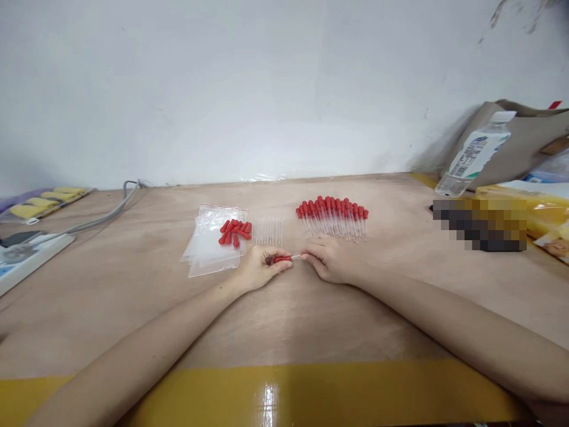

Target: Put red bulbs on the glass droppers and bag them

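My left hand (pixel 260 268) pinches a red rubber dropper bulb (pixel 283 259) between thumb and fingers. A clear glass tube (pixel 296 257) runs from the bulb's end to my right hand (pixel 328 259), whose fingertips are closed on it. Behind my left hand, loose red bulbs (pixel 235 230) lie on clear plastic zip bags (pixel 211 237). Beside them is a row of bare glass tubes (pixel 267 230). Beyond my right hand, several droppers with red bulbs on their tubes (pixel 333 216) lie side by side, bulbs toward the wall.
The wooden table (pixel 133 296) has yellow tape (pixel 222 394) along its front edge. At left are a power strip (pixel 35 261) with a grey cable and a yellow-and-purple packet (pixel 42 203). On the right, a plastic bottle (pixel 478 154) leans against a grey-brown bag (pixel 528 142), near a yellow package (pixel 546 213).
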A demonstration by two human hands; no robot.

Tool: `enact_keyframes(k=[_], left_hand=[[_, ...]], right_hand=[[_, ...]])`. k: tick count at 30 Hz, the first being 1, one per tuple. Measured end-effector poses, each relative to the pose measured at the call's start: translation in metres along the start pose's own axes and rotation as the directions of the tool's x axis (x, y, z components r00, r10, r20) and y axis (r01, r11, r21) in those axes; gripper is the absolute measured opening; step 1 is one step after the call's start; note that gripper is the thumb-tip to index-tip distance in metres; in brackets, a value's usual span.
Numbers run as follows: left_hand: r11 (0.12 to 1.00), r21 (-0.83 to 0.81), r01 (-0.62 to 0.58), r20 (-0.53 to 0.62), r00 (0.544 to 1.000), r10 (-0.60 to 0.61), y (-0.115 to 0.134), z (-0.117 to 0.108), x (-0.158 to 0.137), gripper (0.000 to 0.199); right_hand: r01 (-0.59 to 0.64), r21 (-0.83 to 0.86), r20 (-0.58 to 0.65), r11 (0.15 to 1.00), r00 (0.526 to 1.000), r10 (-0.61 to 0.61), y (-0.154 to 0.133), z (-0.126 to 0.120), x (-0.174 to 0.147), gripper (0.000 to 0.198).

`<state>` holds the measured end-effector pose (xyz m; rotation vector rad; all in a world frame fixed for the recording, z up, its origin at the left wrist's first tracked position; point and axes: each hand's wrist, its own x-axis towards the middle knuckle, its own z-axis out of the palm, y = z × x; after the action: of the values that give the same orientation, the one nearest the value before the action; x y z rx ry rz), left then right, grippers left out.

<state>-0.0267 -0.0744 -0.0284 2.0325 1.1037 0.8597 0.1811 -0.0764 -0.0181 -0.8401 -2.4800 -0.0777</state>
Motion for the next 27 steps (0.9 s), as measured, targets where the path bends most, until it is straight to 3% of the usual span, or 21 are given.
enact_keyframes(k=[4, 9, 14, 17, 21, 24, 27], left_hand=[[0.998, 0.053, -0.041, -0.003, 0.999, 0.041, 0.001, 0.0, 0.0, 0.021], [0.981, 0.151, -0.124, -0.014, 0.992, 0.128, 0.002, -0.003, 0.0, 0.02], [0.911, 0.27, -0.311, 0.007, 0.947, 0.321, 0.002, -0.008, 0.002, 0.018], [0.906, 0.301, -0.298, -0.038, 0.945, 0.324, 0.002, -0.008, 0.001, 0.024], [0.924, 0.316, -0.216, -0.083, 0.964, 0.254, 0.001, -0.008, 0.001, 0.036], [0.916, 0.331, -0.225, -0.034, 0.968, 0.25, 0.001, -0.008, 0.002, 0.025], [0.911, 0.334, -0.241, -0.005, 0.966, 0.258, 0.001, -0.008, 0.002, 0.019]], right_hand=[[-0.073, 0.059, 0.034, 0.996, 0.997, 0.071, -0.003, 0.002, 0.003, 0.026], [-0.262, 0.153, 0.136, 0.953, 0.961, 0.242, -0.007, -0.001, 0.007, 0.025], [-0.303, 0.057, 0.252, 0.951, 0.926, 0.28, -0.015, -0.017, 0.012, 0.023], [-0.343, 0.003, 0.293, 0.939, 0.898, 0.327, -0.012, -0.031, 0.013, 0.017], [-0.56, 0.115, 0.303, 0.82, 0.806, 0.508, 0.013, -0.045, 0.018, 0.017], [-0.734, 0.126, 0.12, 0.667, 0.679, 0.724, 0.037, -0.044, 0.027, 0.023], [-0.828, 0.012, -0.033, 0.56, 0.56, 0.828, 0.053, -0.033, 0.038, 0.03]])
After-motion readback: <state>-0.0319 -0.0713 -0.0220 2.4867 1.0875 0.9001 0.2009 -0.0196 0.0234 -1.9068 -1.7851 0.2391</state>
